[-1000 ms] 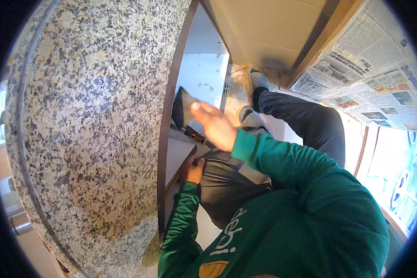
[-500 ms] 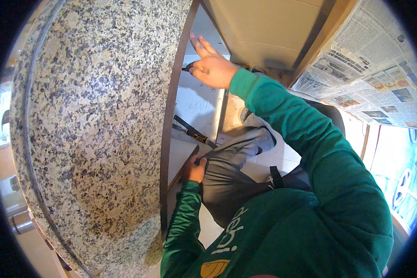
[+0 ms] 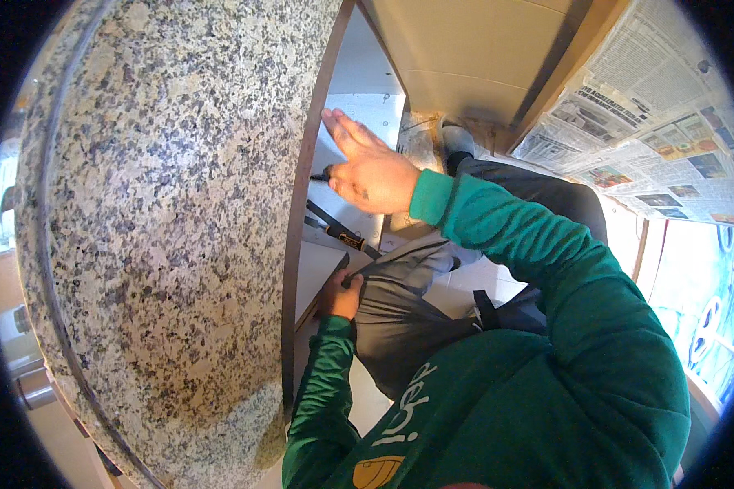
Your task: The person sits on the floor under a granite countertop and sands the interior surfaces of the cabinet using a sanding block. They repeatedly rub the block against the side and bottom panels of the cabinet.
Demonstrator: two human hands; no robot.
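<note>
My right hand is over a white panel inside the open space beside the stone slab. Its first fingers stretch out together over the panel, while a thin black object is pinched near the thumb, pointing left. What kind it is, I cannot make out. Lower down, my left hand is closed by the edge of a white board, next to my knee. Something small and dark shows at its fingers. Between the hands lies a long black tool with yellow marking.
A large speckled granite slab fills the left, with a dark edge strip beside my hands. Tan panels stand at the far side. A surface covered with newspaper is at the right. My bent legs take up the middle.
My right hand has moved nearer to me, down the white panel, with the thin black object still in it. My left hand has stayed in place.
</note>
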